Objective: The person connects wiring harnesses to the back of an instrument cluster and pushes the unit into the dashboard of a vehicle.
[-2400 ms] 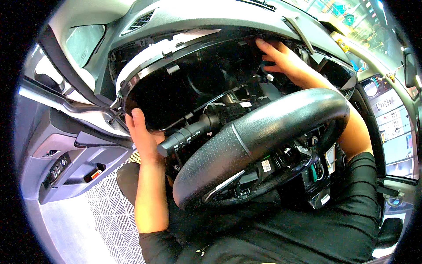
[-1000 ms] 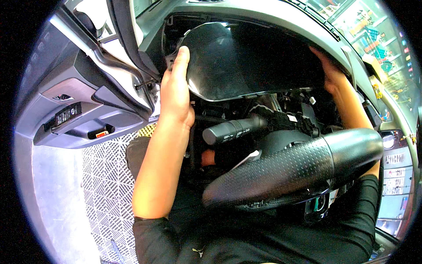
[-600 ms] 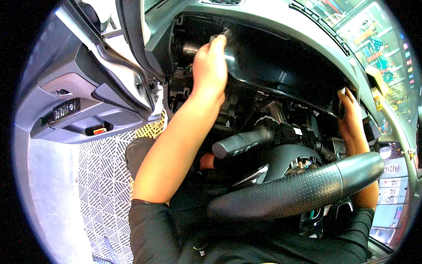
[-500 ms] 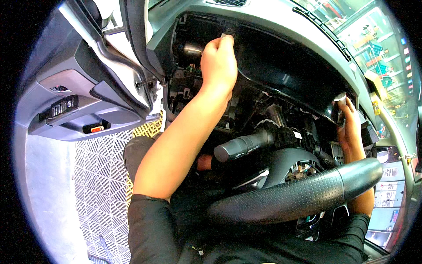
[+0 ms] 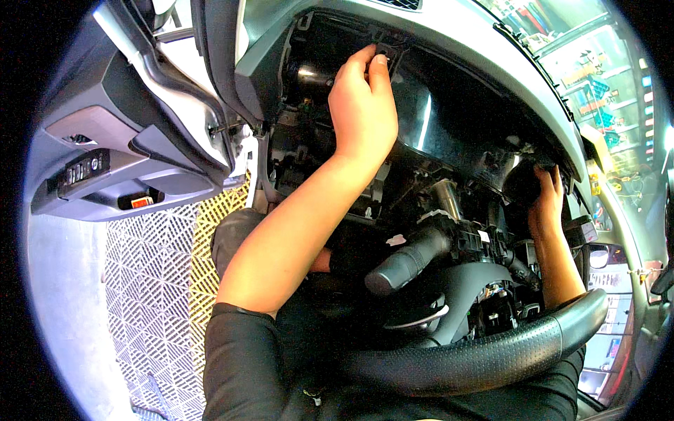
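A long, glossy black instrument panel sits tilted in the dashboard opening, with light glinting off its face. My left hand is closed at its upper left corner, thumb and fingers pinching the edge by a small bracket. At the panel's right end my right hand has its fingers curled on the dark edge; part of that grip is lost in shadow. Below the panel, the steering column stalk and the partly uncovered column stand between my arms.
The steering wheel crosses in front of my torso, under my right forearm. On the left is the open car door with its switch panel, above a patterned grid floor. Beyond the windscreen are shelves with assorted items.
The instrument panel has shifted and tilted, with a new bright glint on its face. My right hand's fingers now sit lower on its right end. The whole view has moved slightly.
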Tool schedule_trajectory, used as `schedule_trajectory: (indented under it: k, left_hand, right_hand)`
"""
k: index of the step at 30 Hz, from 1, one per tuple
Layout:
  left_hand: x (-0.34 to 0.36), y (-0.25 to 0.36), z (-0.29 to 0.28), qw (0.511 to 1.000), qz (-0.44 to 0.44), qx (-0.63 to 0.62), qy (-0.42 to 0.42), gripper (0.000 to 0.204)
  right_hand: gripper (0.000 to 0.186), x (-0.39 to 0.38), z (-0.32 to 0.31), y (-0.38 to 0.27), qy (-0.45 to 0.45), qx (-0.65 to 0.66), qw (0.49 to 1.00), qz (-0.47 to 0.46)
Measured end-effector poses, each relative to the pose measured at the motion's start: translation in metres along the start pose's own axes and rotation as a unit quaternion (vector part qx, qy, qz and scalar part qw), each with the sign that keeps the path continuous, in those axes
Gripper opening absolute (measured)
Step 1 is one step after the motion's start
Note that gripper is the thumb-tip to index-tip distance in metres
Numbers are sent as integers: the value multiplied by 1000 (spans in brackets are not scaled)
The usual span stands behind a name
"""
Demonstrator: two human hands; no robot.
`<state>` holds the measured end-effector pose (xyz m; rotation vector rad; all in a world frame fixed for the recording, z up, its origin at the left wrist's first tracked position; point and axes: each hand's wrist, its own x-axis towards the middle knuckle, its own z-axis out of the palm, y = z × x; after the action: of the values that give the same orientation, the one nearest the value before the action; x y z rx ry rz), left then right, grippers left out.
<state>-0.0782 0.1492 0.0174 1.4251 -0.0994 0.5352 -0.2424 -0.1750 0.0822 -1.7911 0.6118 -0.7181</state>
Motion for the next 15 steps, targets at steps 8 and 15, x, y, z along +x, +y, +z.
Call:
schedule_trajectory:
  k: [8, 15]
  left_hand:
    - [0, -16, 7, 992, 115, 27, 44, 35]
    - [-11, -31, -2, 993, 87, 45, -67, 56]
  right_hand:
    - [85, 9, -15, -4, -65, -198, 977, -34]
    - [59, 6, -17, -10, -45, -264, 959, -92]
